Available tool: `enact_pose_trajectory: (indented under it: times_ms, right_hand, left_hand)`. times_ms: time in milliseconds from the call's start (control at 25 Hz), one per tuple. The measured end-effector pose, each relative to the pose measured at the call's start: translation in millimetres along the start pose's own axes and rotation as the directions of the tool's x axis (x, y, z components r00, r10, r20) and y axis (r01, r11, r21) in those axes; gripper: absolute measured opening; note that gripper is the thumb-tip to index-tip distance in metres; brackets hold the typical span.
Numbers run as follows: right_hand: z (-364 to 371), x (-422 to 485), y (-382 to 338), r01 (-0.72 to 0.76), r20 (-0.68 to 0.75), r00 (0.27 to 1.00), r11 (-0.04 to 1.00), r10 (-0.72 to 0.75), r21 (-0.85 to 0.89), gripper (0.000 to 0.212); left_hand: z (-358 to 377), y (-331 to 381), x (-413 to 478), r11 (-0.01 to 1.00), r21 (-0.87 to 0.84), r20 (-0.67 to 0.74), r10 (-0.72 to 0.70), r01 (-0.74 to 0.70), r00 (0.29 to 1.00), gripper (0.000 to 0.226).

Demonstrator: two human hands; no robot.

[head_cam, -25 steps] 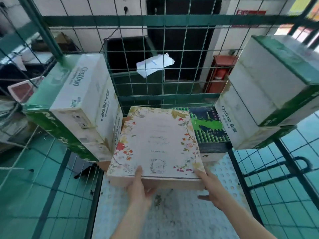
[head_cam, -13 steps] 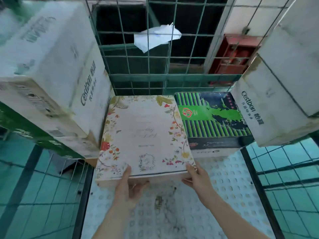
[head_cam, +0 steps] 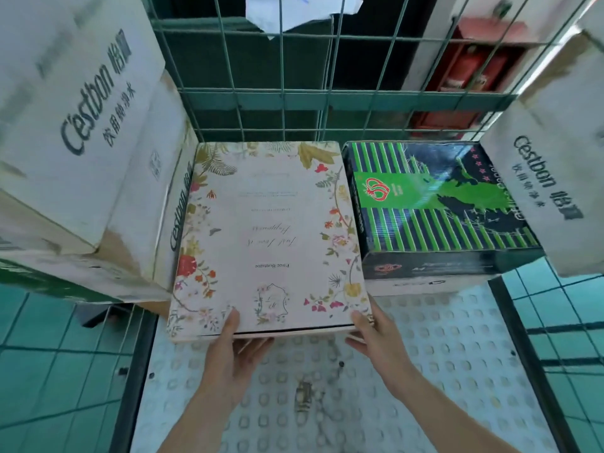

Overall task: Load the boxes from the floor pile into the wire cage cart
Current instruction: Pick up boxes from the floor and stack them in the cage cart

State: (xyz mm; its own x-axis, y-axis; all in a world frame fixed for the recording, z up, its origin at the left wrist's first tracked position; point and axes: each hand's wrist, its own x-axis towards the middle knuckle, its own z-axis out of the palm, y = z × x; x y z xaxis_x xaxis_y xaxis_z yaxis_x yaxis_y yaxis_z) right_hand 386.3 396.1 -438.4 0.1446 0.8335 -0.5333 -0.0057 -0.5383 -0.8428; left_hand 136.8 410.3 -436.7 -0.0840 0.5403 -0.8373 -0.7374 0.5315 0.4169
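Note:
A flat floral box (head_cam: 268,230) lies inside the wire cage cart (head_cam: 294,103), its far end against the back mesh. My left hand (head_cam: 233,351) grips its near edge, thumb on the lid and fingers under. My right hand (head_cam: 376,335) holds the near right corner the same way. A green-striped dark box (head_cam: 434,207) sits right beside it on the cart's white studded floor (head_cam: 425,371). White Cestbon cartons are stacked at the left (head_cam: 88,132) and at the right (head_cam: 552,178).
Green wire mesh walls close the cart at the back and sides. Teal floor tiles (head_cam: 49,371) show through the mesh on both sides. A white paper (head_cam: 300,8) hangs on the back mesh. A small metal piece (head_cam: 304,392) lies on the cart floor near me.
The floral box has moved forward and down into the cart, up to the back mesh beside the striped box. Both hands stayed on its near edge. My view has come closer.

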Motion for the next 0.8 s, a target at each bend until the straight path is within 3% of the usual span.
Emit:
enact_pose_trajectory:
  times_ms: [80, 400, 480, 560, 680, 800]
  right_hand:
    - [0, 6, 6, -0.033, -0.004, 0.999, 0.999, 0.033, -0.002, 0.047]
    - [12, 15, 9, -0.155, -0.110, 0.981, 0.987, 0.160, 0.053, 0.033]
    - [12, 13, 3, -0.206, -0.099, 0.973, 0.978, 0.209, 0.044, 0.041]
    - [8, 3, -10, -0.257, -0.094, 0.960, 0.964, 0.263, 0.069, 0.064]
    - [0, -37, -40, -0.279, -0.142, 0.943, 0.947, 0.302, 0.160, 0.081]
    - [-1, -102, -66, -0.284, -0.162, 0.927, 0.916, 0.337, 0.284, 0.071]
  left_hand:
    - [-2, -1, 9, 0.999, 0.032, -0.010, 0.006, -0.006, 1.000, 0.052]
    - [-4, 1, 17, 0.991, 0.118, -0.053, -0.057, 0.063, 0.997, 0.040]
    - [1, 6, 9, 0.985, 0.140, -0.081, -0.088, 0.099, 0.993, 0.039]
    - [8, 12, -4, 0.986, 0.123, -0.086, -0.103, 0.113, 0.991, 0.039]
    - [21, 25, -37, 0.986, 0.064, -0.072, -0.150, 0.155, 0.986, 0.061]
    - [34, 33, -102, 0.989, 0.019, -0.045, -0.143, 0.144, 0.989, 0.077]
